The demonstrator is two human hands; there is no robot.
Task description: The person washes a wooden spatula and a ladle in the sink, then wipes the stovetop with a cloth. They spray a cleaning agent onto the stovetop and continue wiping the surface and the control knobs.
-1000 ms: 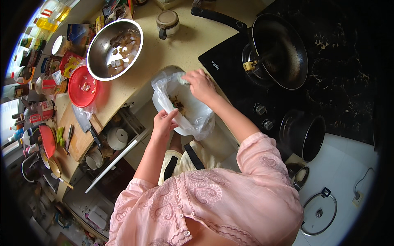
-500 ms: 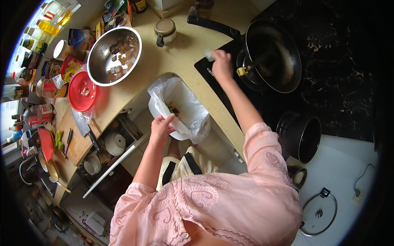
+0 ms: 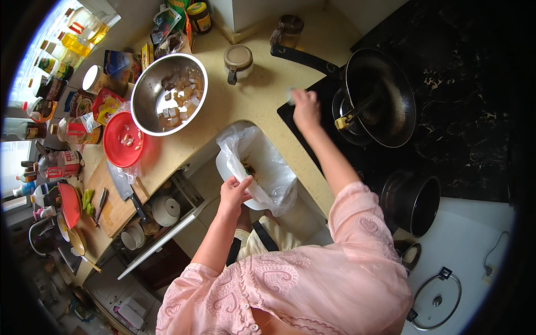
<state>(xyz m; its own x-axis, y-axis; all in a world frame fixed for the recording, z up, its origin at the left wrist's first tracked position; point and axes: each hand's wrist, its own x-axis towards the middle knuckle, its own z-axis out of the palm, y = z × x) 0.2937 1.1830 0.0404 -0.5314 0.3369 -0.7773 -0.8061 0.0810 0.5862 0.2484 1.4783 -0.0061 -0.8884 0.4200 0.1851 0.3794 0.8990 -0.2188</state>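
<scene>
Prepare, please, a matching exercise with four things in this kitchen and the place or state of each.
1. Left hand
2. Cleaver
3. Red plastic basket
4. Right hand

A. On the wooden cutting board
B. Holding a small pale thing by the black cooktop
C. Gripping the white plastic bag
D. With garlic cloves inside

Pairs: 1-C, 2-A, 3-D, 4-B

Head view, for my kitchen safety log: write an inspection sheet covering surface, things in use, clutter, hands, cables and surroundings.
Surface: yellowish counter, partly covered.
Things in use: white bag, open, dark scraps inside; small pale thing, too blurred to identify.
Clutter: steel bowl, red basket, knife whose handle appears to overhang the edge.
Hands: left hand pinches the bag's rim; right hand holds the pale thing near the stove.
Cables: cord at far right.
Surroundings: black pan on the stove; glass lid, lower right.
</scene>
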